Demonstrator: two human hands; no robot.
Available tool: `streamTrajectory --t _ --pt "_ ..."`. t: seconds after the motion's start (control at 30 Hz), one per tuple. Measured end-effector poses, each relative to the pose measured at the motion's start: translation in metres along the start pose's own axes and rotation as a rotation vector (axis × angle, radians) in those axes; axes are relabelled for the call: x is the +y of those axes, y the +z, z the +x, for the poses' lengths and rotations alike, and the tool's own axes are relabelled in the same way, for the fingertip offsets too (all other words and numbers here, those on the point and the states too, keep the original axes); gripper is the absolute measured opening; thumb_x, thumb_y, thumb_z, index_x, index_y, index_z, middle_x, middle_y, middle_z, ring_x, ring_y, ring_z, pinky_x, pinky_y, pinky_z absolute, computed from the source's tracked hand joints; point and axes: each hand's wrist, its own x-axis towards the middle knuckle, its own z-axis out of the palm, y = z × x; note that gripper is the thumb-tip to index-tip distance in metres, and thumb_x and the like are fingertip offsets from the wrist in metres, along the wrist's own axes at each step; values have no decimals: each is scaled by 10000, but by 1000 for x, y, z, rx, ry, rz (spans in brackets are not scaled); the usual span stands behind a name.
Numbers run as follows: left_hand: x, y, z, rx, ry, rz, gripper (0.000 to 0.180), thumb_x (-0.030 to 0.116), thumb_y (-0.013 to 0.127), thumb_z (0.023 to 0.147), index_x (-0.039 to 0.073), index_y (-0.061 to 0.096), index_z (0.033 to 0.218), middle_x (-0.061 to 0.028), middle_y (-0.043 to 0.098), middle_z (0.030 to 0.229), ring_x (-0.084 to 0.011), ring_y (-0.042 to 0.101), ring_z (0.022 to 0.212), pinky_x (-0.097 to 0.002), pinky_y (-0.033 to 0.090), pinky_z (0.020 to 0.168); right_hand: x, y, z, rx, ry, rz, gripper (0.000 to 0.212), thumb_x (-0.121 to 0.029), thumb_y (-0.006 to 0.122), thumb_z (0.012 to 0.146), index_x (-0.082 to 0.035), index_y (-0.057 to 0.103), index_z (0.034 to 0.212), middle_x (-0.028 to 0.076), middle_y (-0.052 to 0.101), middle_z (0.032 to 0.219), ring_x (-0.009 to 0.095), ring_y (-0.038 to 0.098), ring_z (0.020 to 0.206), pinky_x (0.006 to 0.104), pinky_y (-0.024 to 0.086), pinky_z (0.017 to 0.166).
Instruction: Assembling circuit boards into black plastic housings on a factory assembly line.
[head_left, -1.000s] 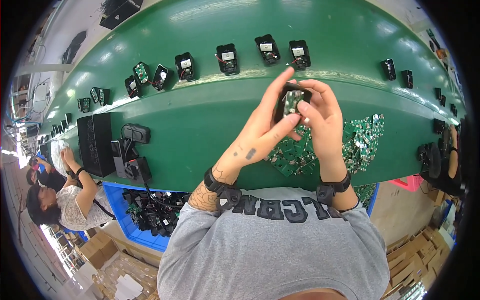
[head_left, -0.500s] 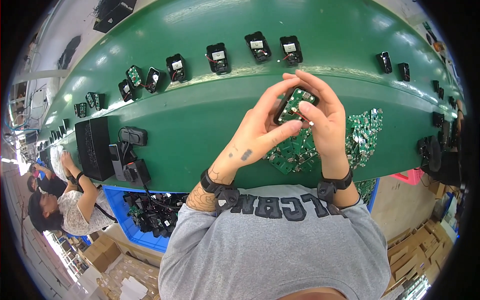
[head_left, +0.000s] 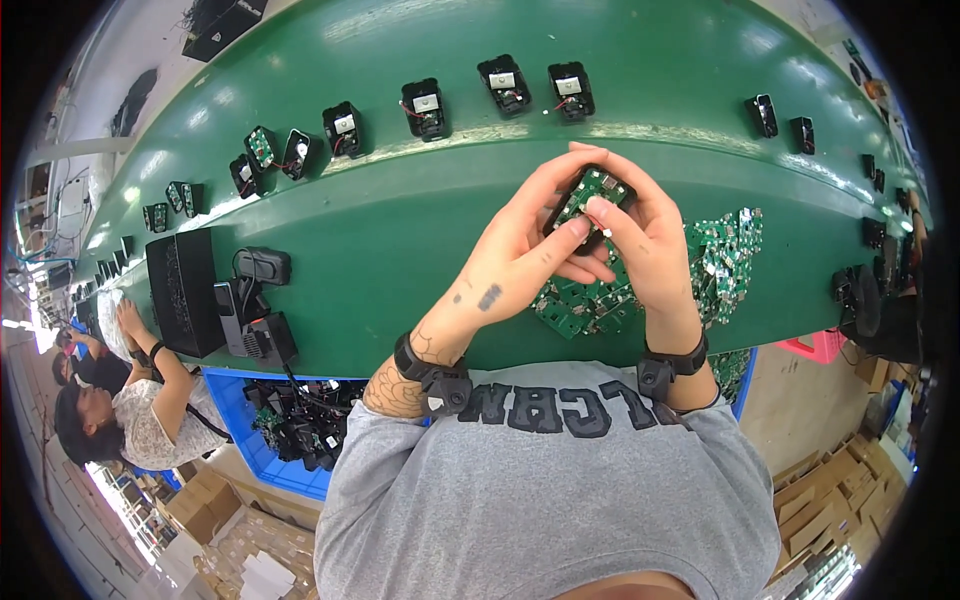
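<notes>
In front of my chest, both hands cup a black plastic housing with a green circuit board (head_left: 604, 184) seated in its open side. My left hand (head_left: 515, 245) wraps the housing from the left, its thumb pressing on the lower part of the board. From the right, my right hand (head_left: 655, 240) grips it too, with that thumb on the board's face. A short red wire with a small white plug shows beside the thumbs. Beneath and beside my right wrist lies a loose pile of green circuit boards (head_left: 722, 268). The underside of the housing is hidden by my fingers.
Along the far ledge of the green table stand several open black housings (head_left: 424, 110) with red wires. At left are a black box (head_left: 185, 295) and dark devices with cables (head_left: 262, 268). A blue bin (head_left: 225, 425) of black parts sits below the edge. Another person (head_left: 150, 410) works at far left.
My left thumb has slid lower-left on the board, and both thumbs now press close together. Fingers of one hand now show beneath the housing. The whole view has shifted slightly.
</notes>
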Motion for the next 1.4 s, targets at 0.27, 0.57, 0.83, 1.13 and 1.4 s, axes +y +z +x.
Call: streamTrajectory --t 0.27,0.57,0.83,1.13,1.4 --pt "-21 -4 8 118 107 39 464 40 489 968 132 293 1379 -163 567 1136 -204 675 750 -279 576 568 9 -6 14 -1 -73 -172 432 -12 573 873 14 536 1302 126 595 1219 139 572 1040 260 487 860" --pt "-31 2 20 257 244 140 492 32 547 944 138 238 1311 -126 632 949 -191 677 743 -264 536 555 23 -4 9 238 -613 -606 181 -17 739 720 -51 738 898 112 657 1133 337 490 1246 436 389 1033" --pt "-26 -7 18 54 -54 -351 584 72 596 876 148 285 1364 -46 537 973 -64 481 645 -191 354 482 20 -7 11 136 -653 -401 70 -54 560 898 -41 626 915 99 696 951 348 510 1198 551 287 1086" --pt "-12 -9 10 6 73 -294 437 23 538 857 77 354 1249 -145 625 1024 -163 673 701 -236 486 496 -13 -25 3 -129 -615 -562 73 -143 568 849 -73 571 828 95 571 1002 342 458 1208 571 229 1106" --pt "-20 3 13 306 371 287 364 -24 606 790 -13 600 1154 -91 650 1053 -129 665 915 -275 568 799 -18 -18 8 -28 -598 -1042 42 -82 597 674 -57 572 698 116 532 1227 424 349 1318 532 287 1054"
